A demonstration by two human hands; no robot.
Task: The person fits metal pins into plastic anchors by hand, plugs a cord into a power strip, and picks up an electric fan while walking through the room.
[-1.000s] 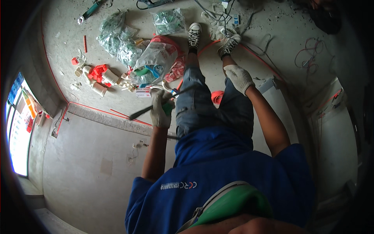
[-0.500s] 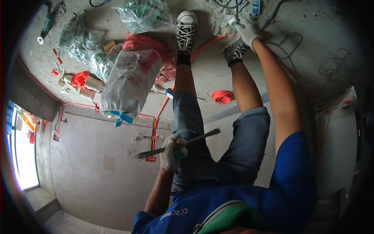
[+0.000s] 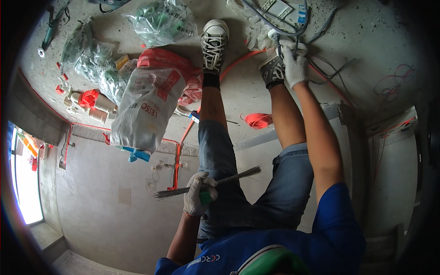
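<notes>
My left hand [image 3: 196, 198], in a white knit glove, is closed around a bundle of thin grey metal rods [image 3: 238, 175] held crosswise before my left thigh. A green patch shows at its palm; whether it belongs to the glove cannot be told. My right hand [image 3: 295, 66], also gloved, reaches down beside my right shoe [image 3: 272, 71]. Its fingers are bent around a dark cable with a white plug-like end [image 3: 273, 34]; the exact grip is partly hidden. A thicker grey cable [image 3: 263, 19] loops just beyond that hand.
Left of my left shoe [image 3: 214, 43] lie a white-and-red sack [image 3: 149, 103], clear bags of green items [image 3: 164, 20] and pipe fittings [image 3: 97, 101]. A red wire coil [image 3: 258, 120] rests between my legs. An angle-grinder-like tool [image 3: 51, 34] lies far left. Orange conduit [image 3: 238, 59] crosses the floor.
My right hand has drawn back slightly toward me, with the white plug-like end nearby. The grey cable loop has come further into view. My left hand still holds the rods, its fingers slightly shifted.
</notes>
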